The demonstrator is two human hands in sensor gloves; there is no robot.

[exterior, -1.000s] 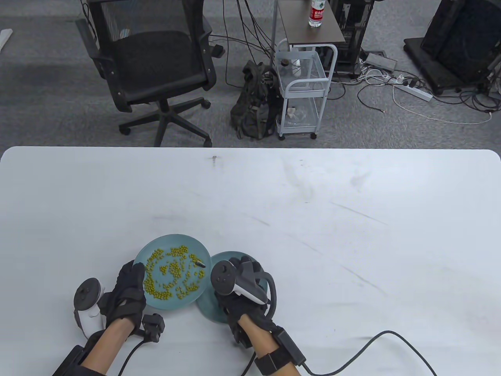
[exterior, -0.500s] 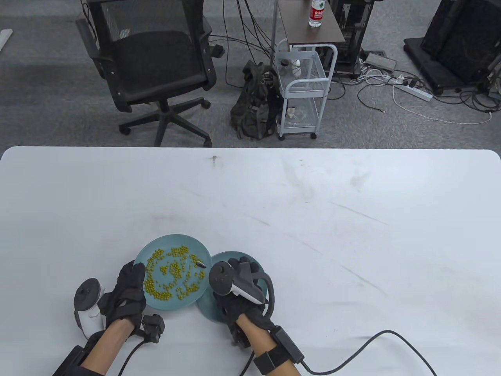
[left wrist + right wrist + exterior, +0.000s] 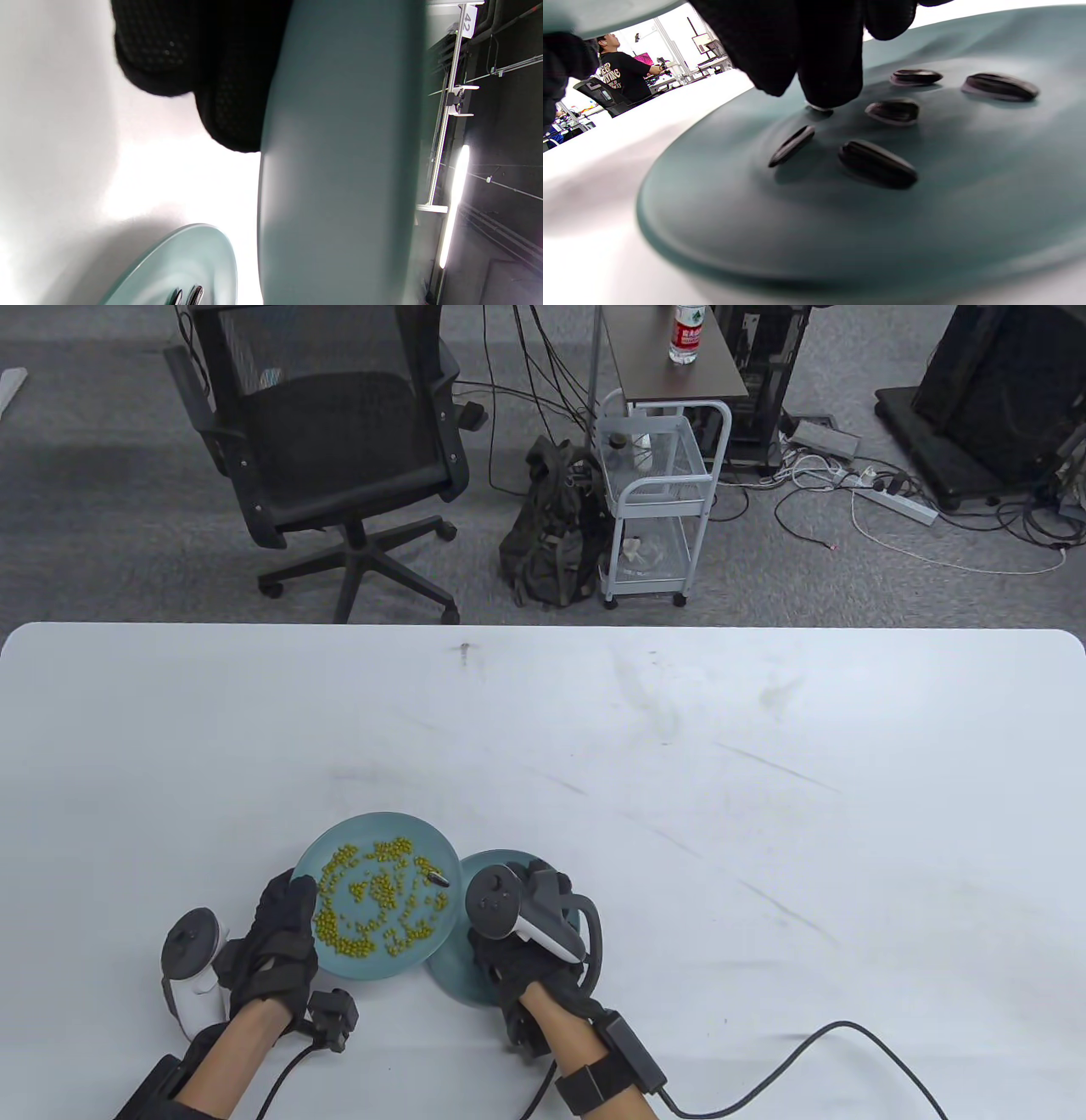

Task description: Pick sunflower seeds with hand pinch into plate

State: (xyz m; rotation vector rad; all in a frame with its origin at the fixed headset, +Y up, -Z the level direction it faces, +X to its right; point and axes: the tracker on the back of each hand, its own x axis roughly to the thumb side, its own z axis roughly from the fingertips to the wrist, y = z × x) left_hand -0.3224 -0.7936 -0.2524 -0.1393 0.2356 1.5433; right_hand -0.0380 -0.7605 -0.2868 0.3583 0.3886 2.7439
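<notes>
My left hand (image 3: 297, 899) grips the left rim of a teal plate (image 3: 373, 819) that carries several green beans (image 3: 377, 891) and one dark sunflower seed (image 3: 433, 879). The left wrist view shows this plate's underside (image 3: 339, 169) held off the table, with my fingers (image 3: 229, 106) under it. My right hand (image 3: 526, 882) is over a second teal plate (image 3: 450, 976), just right of the first. In the right wrist view its fingertips (image 3: 827, 84) are bunched together and touch a small pale-edged seed (image 3: 818, 109) on that plate (image 3: 755, 237). Several sunflower seeds (image 3: 878, 165) lie there.
The white table (image 3: 679, 780) stretches far and right of the plates. The right glove's cable (image 3: 814, 1035) runs along the near edge. An office chair (image 3: 339, 449) and a wire cart (image 3: 657, 500) stand on the floor beyond the table.
My right hand has shifted slightly to the right over the second plate. The left hand and the bean plate have barely moved.
</notes>
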